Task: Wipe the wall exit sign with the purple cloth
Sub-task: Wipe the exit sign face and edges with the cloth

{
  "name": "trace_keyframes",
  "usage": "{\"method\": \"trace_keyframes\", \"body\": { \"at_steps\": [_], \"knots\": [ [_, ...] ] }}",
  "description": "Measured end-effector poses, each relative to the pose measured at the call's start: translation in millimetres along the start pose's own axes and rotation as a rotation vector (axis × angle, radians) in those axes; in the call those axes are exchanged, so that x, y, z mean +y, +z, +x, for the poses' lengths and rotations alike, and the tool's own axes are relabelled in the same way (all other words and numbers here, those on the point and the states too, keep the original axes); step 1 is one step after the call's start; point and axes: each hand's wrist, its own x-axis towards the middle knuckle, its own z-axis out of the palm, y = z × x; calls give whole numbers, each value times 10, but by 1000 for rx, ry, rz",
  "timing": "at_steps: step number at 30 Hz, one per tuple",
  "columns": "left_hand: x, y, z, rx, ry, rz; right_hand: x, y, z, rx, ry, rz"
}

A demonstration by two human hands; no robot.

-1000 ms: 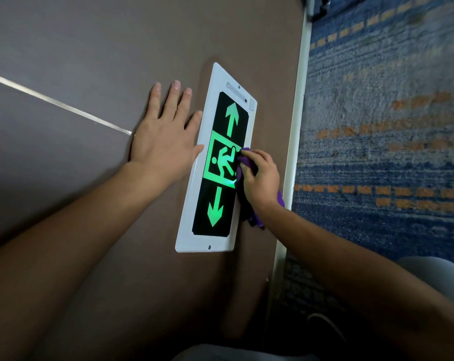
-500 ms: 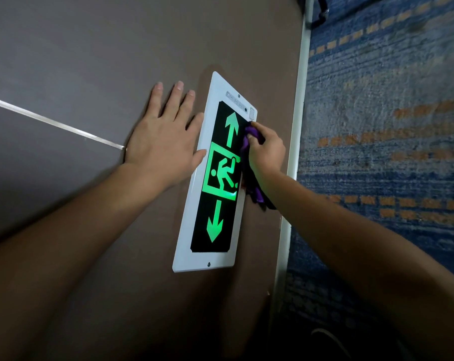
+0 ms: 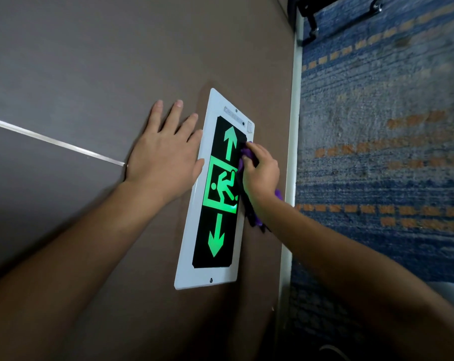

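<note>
Right hand (image 3: pixel 261 175) grips the purple cloth (image 3: pixel 246 153), mostly hidden beneath it, against the exit sign (image 3: pixel 218 194); left hand (image 3: pixel 163 157) lies flat, fingers spread, on the wall (image 3: pixel 116 61)

Brown wall (image 3: pixel 116 61) carrying white-framed exit sign (image 3: pixel 194 243); left hand (image 3: pixel 163 157) flat against wall beside sign.

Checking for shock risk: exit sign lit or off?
Lit: the exit sign shows glowing green arrows and running figure on its black panel.
</note>
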Motion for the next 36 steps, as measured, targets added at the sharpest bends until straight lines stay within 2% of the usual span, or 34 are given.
{"method": "trace_keyframes", "body": {
  "at_steps": [5, 11, 18, 22, 23, 27, 33, 36],
  "knots": [
    [14, -6, 27, 3, -16, -36, -177, -99, 542, 15, 44, -22],
    [28, -14, 25, -3, -27, -56, -377, -106, 697, -13, 25, -76],
    [9, -91, 21, 24, -79, -196, -941, 83, 501, 25, -394, -86],
    [-12, -111, -65, 12, -103, -173, -867, 118, 497, 18, -500, -132],
    [-12, -117, -80, 8, -106, -168, -796, 106, 538, 14, -465, -136],
    [16, -98, -180, -2, -114, -167, -497, 65, 699, 31, -132, -135],
    [72, -125, -346, 4, -115, -181, -403, 41, 583, 46, -73, -123],
    [74, -76, -329, 11, -110, -152, -620, 101, 522, 45, -129, 13]
  ]
}}
